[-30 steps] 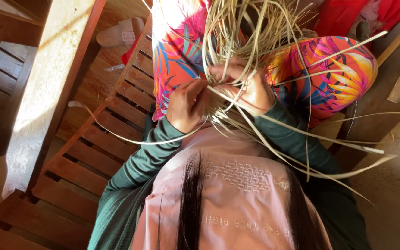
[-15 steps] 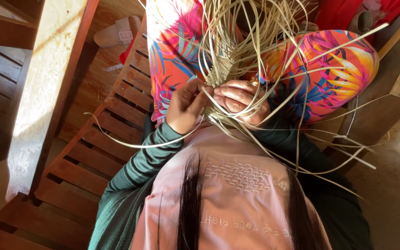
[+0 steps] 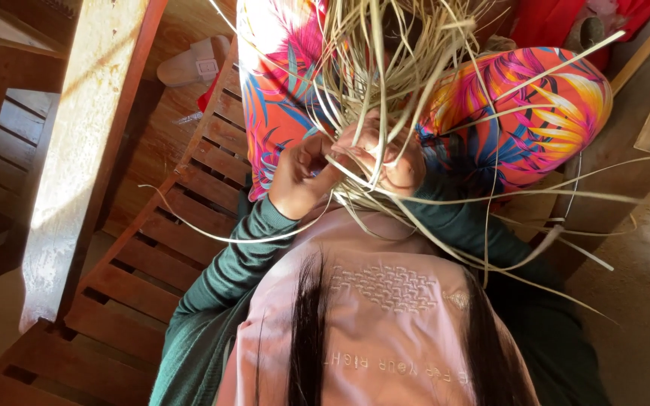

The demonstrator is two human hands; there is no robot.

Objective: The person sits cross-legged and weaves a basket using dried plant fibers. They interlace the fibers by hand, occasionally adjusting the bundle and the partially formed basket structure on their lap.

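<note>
Straw strands (image 3: pixel 385 68) fan above, gripped between both hands (image 3: pixel 340 169).

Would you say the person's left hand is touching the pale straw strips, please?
Touching. The head view shows the left hand with its fingers pinched on the pale straw strips, one strip running out from under them; the right hand grips them too.

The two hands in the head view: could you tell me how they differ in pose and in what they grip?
The left hand sits in a loose fist at the edge of the pale weaving strips, pinching a few strands; the right hand lies flatter, fingers spread, half buried under them. The left hand is mostly clear to see, the right largely hidden. Both wear dark green sleeves and work close together.
</note>
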